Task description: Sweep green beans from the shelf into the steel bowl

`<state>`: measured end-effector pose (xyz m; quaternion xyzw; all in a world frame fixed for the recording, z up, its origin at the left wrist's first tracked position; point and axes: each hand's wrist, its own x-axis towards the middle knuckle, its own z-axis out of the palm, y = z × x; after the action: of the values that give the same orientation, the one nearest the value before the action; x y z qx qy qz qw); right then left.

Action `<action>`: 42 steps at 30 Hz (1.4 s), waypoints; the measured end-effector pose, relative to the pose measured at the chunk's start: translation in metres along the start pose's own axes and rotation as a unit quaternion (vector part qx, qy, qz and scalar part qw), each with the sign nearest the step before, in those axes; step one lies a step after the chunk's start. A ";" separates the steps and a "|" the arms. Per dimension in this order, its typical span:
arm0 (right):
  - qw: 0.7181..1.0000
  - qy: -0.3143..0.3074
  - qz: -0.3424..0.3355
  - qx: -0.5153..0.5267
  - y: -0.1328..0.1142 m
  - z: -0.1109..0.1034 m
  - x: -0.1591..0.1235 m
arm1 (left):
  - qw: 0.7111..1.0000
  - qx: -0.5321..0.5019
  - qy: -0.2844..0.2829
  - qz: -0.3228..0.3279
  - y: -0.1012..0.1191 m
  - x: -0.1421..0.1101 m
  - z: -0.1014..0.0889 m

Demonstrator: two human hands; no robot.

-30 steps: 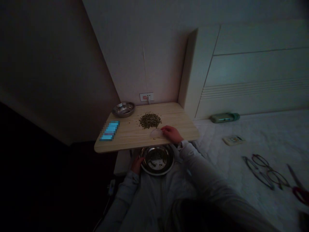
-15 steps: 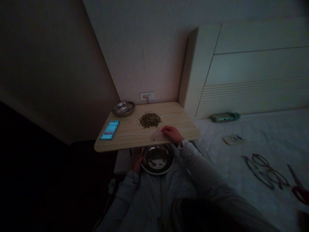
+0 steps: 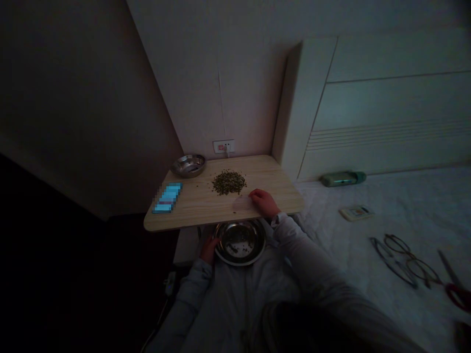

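Observation:
My right hand (image 3: 263, 202) is closed on a thin translucent plastic piece (image 3: 243, 202), held low over the front of the wooden tabletop (image 3: 191, 211). A small dark bit lies by the plastic's lower edge. Beyond it spreads a pile of small greenish-brown seeds or grains (image 3: 228, 183), apart from my fingers. My left hand (image 3: 209, 250) grips the left rim of a shiny metal bowl (image 3: 239, 260), which sits below the table's front edge over my lap. A few dark bits lie in this bowl. The left thumb shows at the rim; the other fingers are hidden.
A second metal bowl (image 3: 189, 166) stands at the table's back left, with a lit phone (image 3: 168, 197) in front. A wall socket (image 3: 223, 146) is behind. On the bed lie a green case (image 3: 343, 179), a small pale box (image 3: 356, 212), eyeglasses (image 3: 408, 255) and scissors (image 3: 458, 294).
My right hand has shifted slightly right with the plastic piece, leaving the small dark bit just off its edge. The left hand and its bowl stay in place.

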<state>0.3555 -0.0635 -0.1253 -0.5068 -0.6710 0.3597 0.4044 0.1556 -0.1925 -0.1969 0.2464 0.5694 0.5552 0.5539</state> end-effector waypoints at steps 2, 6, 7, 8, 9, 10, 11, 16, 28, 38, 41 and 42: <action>1.000 0.027 0.000 -0.013 -0.001 0.000 -0.001 | 1.000 -0.003 0.005 0.001 0.004 -0.002 0.002; 0.998 0.044 -0.003 -0.043 -0.002 0.000 -0.003 | 1.000 0.019 0.000 0.016 0.007 -0.003 0.002; 0.998 0.039 -0.003 -0.051 -0.003 0.000 -0.004 | 0.999 0.025 -0.001 0.021 0.006 -0.002 0.001; 0.998 0.033 -0.005 -0.058 -0.003 0.000 -0.004 | 0.999 0.029 -0.002 0.027 0.005 -0.002 0.000; 0.998 0.026 -0.007 -0.062 -0.003 0.000 -0.004 | 0.999 0.031 -0.004 0.032 0.004 -0.001 -0.001; 0.998 0.019 -0.010 -0.063 -0.003 0.000 -0.004 | 0.999 0.030 -0.006 0.033 0.002 0.000 -0.002; 0.998 0.012 -0.013 -0.063 -0.003 0.000 -0.004 | 0.999 0.027 -0.010 0.031 0.001 0.001 -0.002; 0.998 -0.040 -0.024 -0.047 -0.004 -0.002 -0.005 | 1.000 0.014 -0.006 0.012 -0.001 0.002 -0.001; 0.999 0.025 -0.007 -0.026 -0.004 -0.001 -0.003 | 0.999 0.028 -0.008 0.022 0.000 0.002 -0.002; 0.998 -0.008 -0.017 -0.059 -0.004 -0.001 -0.005 | 1.000 0.006 -0.001 0.008 -0.001 0.001 -0.001; 0.998 -0.020 -0.017 -0.059 -0.003 -0.001 -0.005 | 1.000 0.009 0.000 0.004 0.001 0.000 0.000; 0.998 -0.024 -0.014 -0.058 -0.004 -0.001 -0.005 | 1.000 0.013 -0.001 0.008 0.001 -0.001 0.000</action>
<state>0.3559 -0.0693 -0.1226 -0.5111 -0.7075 0.3262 0.3629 0.1553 -0.1929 -0.1954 0.2589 0.5742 0.5515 0.5469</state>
